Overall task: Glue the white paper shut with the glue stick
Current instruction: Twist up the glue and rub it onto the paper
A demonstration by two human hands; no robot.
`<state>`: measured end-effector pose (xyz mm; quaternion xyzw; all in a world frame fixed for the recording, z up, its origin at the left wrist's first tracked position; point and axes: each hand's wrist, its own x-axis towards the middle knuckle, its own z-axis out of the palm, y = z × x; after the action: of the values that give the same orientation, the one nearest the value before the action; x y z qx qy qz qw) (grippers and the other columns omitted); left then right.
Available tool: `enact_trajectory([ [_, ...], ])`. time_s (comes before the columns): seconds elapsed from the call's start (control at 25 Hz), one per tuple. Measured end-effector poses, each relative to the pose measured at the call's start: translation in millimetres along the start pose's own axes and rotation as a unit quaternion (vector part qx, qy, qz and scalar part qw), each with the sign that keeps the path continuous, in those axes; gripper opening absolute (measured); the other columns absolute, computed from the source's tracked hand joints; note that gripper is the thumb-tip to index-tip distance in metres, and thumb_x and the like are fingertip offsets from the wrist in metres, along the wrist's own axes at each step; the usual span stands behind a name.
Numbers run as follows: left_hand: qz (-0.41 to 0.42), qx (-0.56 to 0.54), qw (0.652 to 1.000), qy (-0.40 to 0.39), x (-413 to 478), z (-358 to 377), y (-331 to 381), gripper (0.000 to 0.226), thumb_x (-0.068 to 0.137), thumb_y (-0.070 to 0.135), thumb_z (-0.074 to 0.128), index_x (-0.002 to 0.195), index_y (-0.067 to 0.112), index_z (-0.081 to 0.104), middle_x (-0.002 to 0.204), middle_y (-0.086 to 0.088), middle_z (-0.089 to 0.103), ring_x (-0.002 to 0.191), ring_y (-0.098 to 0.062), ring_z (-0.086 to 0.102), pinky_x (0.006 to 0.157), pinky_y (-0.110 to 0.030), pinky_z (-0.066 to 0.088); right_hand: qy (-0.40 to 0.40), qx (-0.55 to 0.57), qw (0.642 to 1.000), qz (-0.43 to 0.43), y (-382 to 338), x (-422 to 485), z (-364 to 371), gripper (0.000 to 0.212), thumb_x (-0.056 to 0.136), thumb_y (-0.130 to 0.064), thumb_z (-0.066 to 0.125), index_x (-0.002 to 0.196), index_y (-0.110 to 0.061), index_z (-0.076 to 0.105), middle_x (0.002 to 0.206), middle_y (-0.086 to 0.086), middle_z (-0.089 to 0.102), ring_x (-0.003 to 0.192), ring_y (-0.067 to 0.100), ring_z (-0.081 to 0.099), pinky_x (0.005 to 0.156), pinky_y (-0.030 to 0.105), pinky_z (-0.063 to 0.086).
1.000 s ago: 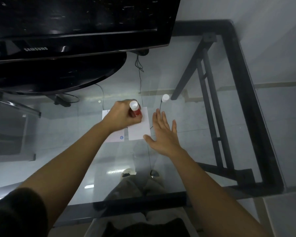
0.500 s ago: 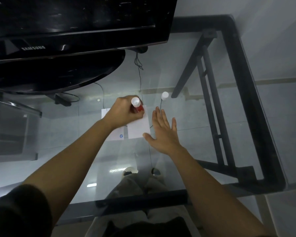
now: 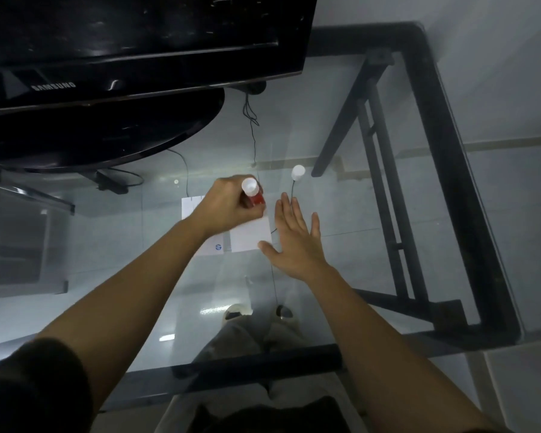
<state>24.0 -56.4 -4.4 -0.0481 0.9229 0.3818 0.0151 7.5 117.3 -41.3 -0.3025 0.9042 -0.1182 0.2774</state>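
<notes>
The glue stick (image 3: 253, 193) is being gripped upright in the closed left hand (image 3: 228, 207) over the far edge of the white paper (image 3: 251, 235), while the right hand (image 3: 295, 242), spread flat, is being rested just right of that paper.

Black Samsung monitor (image 3: 122, 57) on glass table (image 3: 372, 276)
</notes>
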Motion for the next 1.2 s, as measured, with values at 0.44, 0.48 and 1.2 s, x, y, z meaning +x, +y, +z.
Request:
enact_trajectory([
  [0.44, -0.307, -0.698, 0.615, 0.203, -10.3, -1.5, 1.4, 0.009, 0.087, 0.007, 0.055, 0.094, 0.003, 0.057, 0.087, -0.01, 0.063, 0.077, -0.015, 0.067, 0.069, -0.02, 0.056, -0.002, 0.006, 1.0, 0.001, 0.2, -1.3, -1.1, 0.081, 0.091, -0.054, 0.035, 0.145, -0.019, -0.016, 0.154, -0.003, -0.025, 0.14, 0.014, -0.024, 0.109, 0.044, -0.019],
  [0.48, -0.32, -0.741, 0.555, 0.202, -5.5, -5.2, 0.0, 0.014, 0.087, 0.01, 0.056, 0.098, 0.002, 0.055, 0.086, -0.012, 0.063, 0.073, -0.017, 0.069, 0.066, -0.021, 0.057, -0.002, 0.008, 1.0, 0.001, 0.3, -1.1, -1.3, 0.081, 0.091, -0.054, 0.035, 0.145, -0.019, -0.016, 0.154, -0.003, -0.025, 0.14, 0.014, -0.024, 0.108, 0.044, -0.019],
  [1.2, -0.04, -0.011, 0.999, -0.002, 77.2, 5.4, 8.5, 0.036, 0.08, 0.016, 0.071, 0.112, 0.008, 0.057, 0.109, -0.012, 0.065, 0.092, -0.021, 0.06, 0.08, -0.022, 0.04, -0.006, -0.012, 1.0, 0.013, -0.4, 1.8, -1.4, 0.081, 0.091, -0.056, 0.034, 0.145, -0.02, -0.014, 0.155, -0.001, -0.023, 0.142, 0.018, -0.021, 0.109, 0.047, -0.017],
])
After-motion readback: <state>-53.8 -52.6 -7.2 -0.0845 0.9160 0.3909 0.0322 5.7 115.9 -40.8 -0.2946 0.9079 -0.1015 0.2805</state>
